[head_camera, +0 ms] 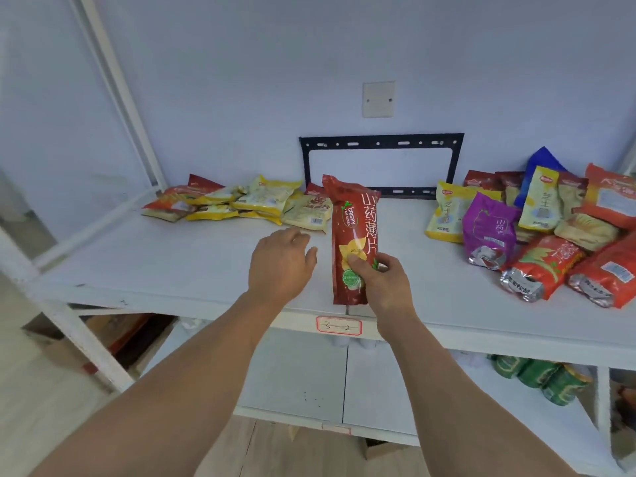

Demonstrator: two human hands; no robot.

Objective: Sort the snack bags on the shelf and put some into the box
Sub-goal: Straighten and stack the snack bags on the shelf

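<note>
Red snack bag (pixel 352 235) stands upright, pinched low by the right hand (pixel 382 284); top-heavy, it may flop or slip; left hand (pixel 280 263) hovers loosely open, holding nothing

- A plain pale lavender-white wall (pixel 344 46) fills the upper view, evenly lit, with no strong shadows.
- A small square off-white blank cover plate (pixel 378 99) with two screws sits on that wall.
- Directly below the plate, a black rectangular metal mounting bracket (pixel 381 143) with slotted holes is fixed to the wall.
- To the left of the plate, white painted metal frame bars (pixel 117 87) slant upward, bordering a glass-like panel (pixel 51 115).
- Far below the plate and to the left, light wood-grain flooring (pixel 41 401) shows, with brown cardboard cartons (pixel 103 335) resting on it.
</note>
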